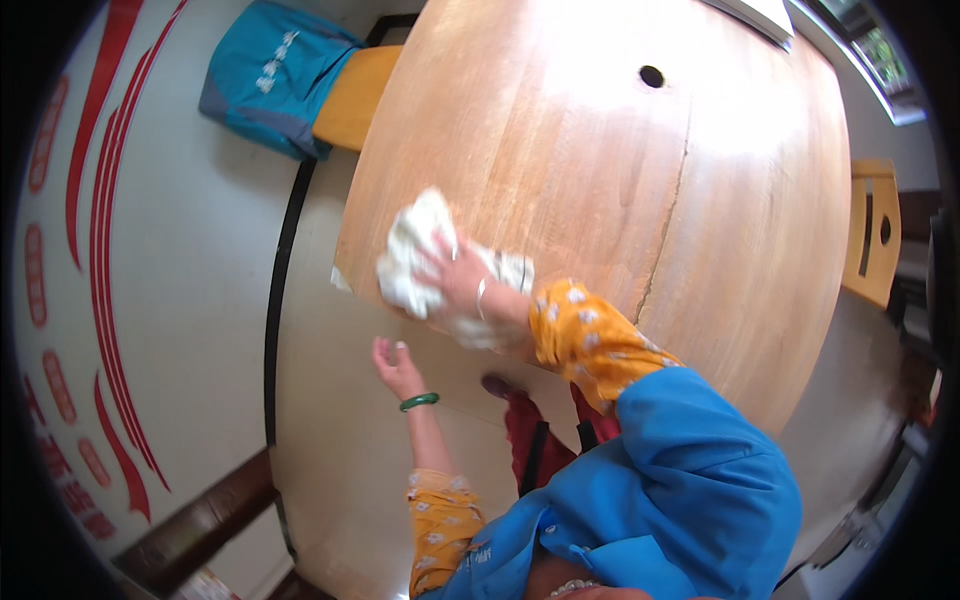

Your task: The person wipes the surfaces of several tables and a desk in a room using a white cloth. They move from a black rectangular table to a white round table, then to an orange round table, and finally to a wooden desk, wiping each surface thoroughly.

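My right hand (462, 278) presses a crumpled white cloth (415, 240) onto the wooden table (560, 150), close to its near left corner. The fingers lie over the bunched cloth, and part of it hangs past the table's near edge. A silver-coloured bracelet circles that wrist. Lower down, off the table edge, my left hand (400, 368) is in the air with its fingers apart and nothing in it. A green bangle (419, 401) sits on the left wrist.
A yellow wooden chair (362, 97) with a teal cover (275, 75) stands left of the table. Another wooden chair (872, 235) is on the right. The tabletop has a round dark hole (651, 76) and a long crack. A pale flat object (757, 18) lies at the far edge.
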### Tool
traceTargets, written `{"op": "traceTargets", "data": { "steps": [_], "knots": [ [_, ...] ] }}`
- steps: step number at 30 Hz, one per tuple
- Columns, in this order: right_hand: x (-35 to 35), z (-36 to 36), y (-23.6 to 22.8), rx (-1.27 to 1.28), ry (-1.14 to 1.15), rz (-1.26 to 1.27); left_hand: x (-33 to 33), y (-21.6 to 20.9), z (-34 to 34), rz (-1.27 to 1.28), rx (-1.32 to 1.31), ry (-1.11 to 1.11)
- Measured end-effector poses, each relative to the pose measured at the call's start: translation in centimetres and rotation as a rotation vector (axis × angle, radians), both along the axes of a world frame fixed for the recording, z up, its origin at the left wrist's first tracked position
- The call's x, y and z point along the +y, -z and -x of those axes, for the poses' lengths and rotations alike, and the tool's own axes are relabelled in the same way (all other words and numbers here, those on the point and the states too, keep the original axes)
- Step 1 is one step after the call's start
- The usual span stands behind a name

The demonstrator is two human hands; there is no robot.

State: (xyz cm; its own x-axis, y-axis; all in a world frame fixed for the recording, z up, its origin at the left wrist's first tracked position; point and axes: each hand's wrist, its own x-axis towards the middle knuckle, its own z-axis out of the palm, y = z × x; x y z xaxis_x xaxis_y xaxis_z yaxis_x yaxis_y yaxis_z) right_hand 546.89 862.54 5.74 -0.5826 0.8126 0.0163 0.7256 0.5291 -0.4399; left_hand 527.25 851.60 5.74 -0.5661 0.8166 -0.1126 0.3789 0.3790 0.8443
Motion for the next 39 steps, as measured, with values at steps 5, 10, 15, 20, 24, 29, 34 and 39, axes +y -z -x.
{"op": "traceTargets", "data": {
  "steps": [5,10,15,20,24,29,34,39],
  "knots": [
    [-12.4,-8.0,-1.9,0.177,0.155,0.216,9.6,0.3,8.1,0.007,0.250,0.091],
    [-24.1,-25.9,1.2,-0.433,1.242,0.005,18.1,0.4,8.0,0.190,0.531,0.203],
    [-23.7,-31.2,1.7,-0.335,2.431,0.184,22.3,5.3,7.6,0.255,0.692,0.380],
    [-14.7,-34.7,2.7,-0.295,2.691,0.212,21.5,6.9,6.9,0.259,0.761,0.414],
    [-2.0,-44.9,4.7,-0.428,2.436,0.154,20.8,7.9,9.4,0.217,0.718,0.437],
    [26.7,-45.7,3.7,-0.430,1.860,-0.026,21.3,6.8,9.1,0.083,0.695,0.506],
    [43.7,-29.4,0.8,-0.161,1.426,-0.082,21.2,6.1,9.4,0.196,0.753,0.509],
    [37.1,-9.1,1.0,0.023,0.999,-0.172,20.3,6.7,9.0,0.260,0.762,0.463]
  ]
}}
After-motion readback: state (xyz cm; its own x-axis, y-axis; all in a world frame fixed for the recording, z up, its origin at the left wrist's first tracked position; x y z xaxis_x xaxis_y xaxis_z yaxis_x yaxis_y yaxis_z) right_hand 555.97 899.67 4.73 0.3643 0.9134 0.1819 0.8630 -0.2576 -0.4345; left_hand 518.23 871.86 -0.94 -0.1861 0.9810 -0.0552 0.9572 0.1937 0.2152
